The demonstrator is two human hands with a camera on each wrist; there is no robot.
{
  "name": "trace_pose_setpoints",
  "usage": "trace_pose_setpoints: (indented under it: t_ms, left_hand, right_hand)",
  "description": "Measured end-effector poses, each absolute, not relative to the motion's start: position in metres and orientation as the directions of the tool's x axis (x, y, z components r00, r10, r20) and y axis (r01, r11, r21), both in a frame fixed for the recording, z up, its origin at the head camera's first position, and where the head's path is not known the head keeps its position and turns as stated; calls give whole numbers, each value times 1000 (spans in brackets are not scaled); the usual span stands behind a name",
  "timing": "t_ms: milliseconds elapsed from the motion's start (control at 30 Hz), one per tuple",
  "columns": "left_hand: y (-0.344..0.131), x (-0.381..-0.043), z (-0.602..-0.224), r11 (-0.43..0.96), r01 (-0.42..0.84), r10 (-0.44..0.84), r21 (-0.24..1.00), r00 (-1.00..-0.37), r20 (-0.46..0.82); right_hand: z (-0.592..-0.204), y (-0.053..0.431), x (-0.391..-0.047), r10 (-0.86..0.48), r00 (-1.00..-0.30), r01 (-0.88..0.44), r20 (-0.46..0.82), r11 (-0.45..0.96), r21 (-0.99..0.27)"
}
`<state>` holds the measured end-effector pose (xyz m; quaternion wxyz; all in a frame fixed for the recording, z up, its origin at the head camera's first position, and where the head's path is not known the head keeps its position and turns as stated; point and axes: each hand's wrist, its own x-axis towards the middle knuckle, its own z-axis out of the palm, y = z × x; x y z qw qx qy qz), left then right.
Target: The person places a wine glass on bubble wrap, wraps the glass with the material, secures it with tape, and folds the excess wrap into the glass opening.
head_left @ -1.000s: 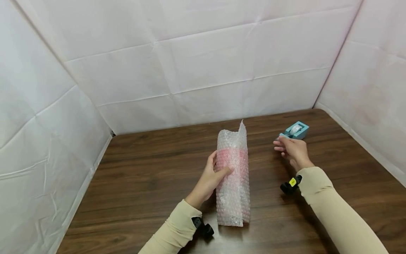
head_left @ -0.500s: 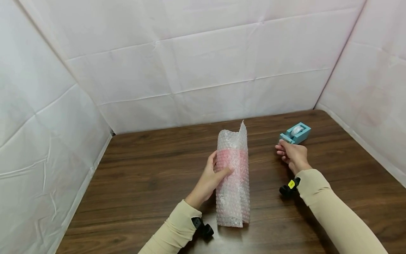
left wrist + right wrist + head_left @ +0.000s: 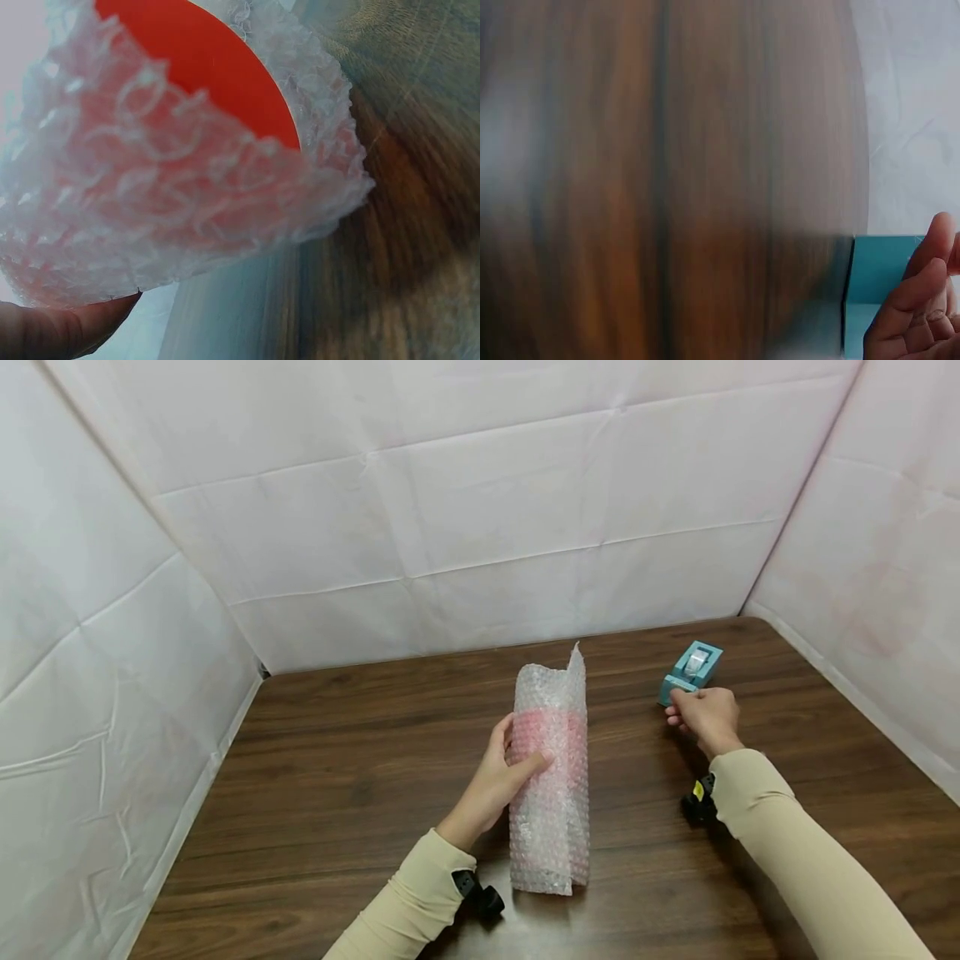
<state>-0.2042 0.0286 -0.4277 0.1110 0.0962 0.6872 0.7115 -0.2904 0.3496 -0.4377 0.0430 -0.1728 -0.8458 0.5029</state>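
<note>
A roll of bubble wrap (image 3: 551, 843) lies lengthwise on the table, with something pink-red showing through its middle. Through the open end in the left wrist view, the smooth red object (image 3: 217, 67) inside is visible. My left hand (image 3: 491, 785) grips the roll from its left side, thumb on top and fingers round the edge. Farther back on the right is a blue tape dispenser (image 3: 692, 672) holding a roll of clear tape (image 3: 697, 661). At its front end my right hand (image 3: 705, 714) has curled fingers, thumb and fingertip pinching the tape's end; the clear strip itself is barely visible.
The dark wood table (image 3: 360, 760) carries the roll and the dispenser. White fabric walls (image 3: 480, 510) stand along its back and both sides. A small black camera sits at each wrist, below the beige sleeves (image 3: 795, 843).
My right hand has shifted slightly right at the dispenser's front. The dispenser has turned and moved a little left and back since half a second ago. My left hand and the roll stay put.
</note>
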Motion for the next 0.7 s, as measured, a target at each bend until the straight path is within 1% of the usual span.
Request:
trace_pose_setpoints:
  t_ms: [100,200,367,533,700]
  left_hand:
    - [29,-204,-428,-38,-19,290,999,-957,-8]
    - [29,-203,-429,-32,-23,281,999,-960,-14]
    - [28,-203,-430,-16,-34,270,999,-963,-28]
    - [24,-204,-428,-23,-33,255,999,-967,-26]
    - [21,-205,-426,-26,-33,251,999,-968,-26]
  right_hand:
    - [-436,355,-291,311,-949,219,-45,552,-805]
    - [-436,359,-291,256,-964,213,-66,605,-767]
    - [-431,362,-290,139,-979,203,-150,595,-778]
    - [-422,354,-291,-17,-984,134,-178,590,-796]
    - [-416,340,-293,-98,-975,105,-200,587,-803]
